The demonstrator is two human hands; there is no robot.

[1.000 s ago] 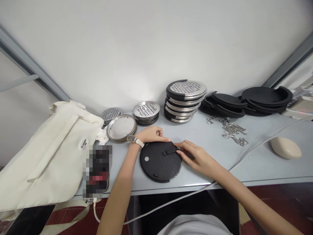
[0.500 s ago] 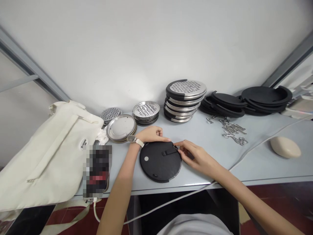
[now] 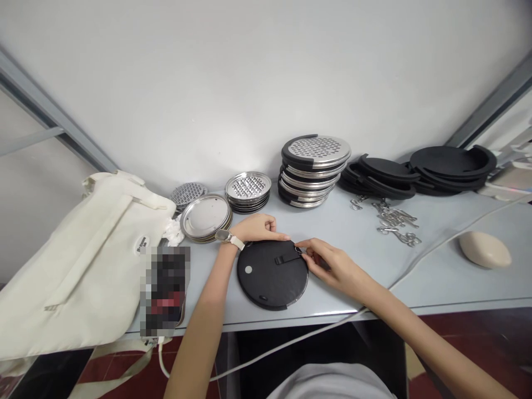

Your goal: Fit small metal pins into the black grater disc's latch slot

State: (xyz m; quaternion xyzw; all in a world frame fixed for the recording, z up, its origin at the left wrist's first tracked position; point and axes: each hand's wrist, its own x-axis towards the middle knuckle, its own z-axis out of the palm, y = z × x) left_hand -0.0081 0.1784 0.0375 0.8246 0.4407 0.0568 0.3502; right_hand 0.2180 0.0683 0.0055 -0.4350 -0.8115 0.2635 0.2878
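Observation:
A round black holder (image 3: pixel 272 280) lies flat on the table in front of me, with a short black strap (image 3: pixel 287 257) and a pale round dot on its face. My left hand (image 3: pixel 261 228) rests at its far rim, fingers curled and thumb laid along the edge close to the strap. From the right, my right hand (image 3: pixel 328 263) pinches a small metal clip (image 3: pixel 298 250) at the rim beside the strap's end; the fingertips partly hide it. Several loose metal clips (image 3: pixel 394 216) lie farther back on the right.
Behind my hands stand a tall stack of grater discs in black holders (image 3: pixel 316 172), smaller grater discs (image 3: pixel 248 191) and plain metal discs (image 3: pixel 205 219). Black holders (image 3: pixel 451 169) are piled back right. A cream bag (image 3: pixel 87 266), blurred phone (image 3: pixel 164 291), white cable (image 3: pixel 419 257) and beige mouse-shaped object (image 3: pixel 485 249) surround the work.

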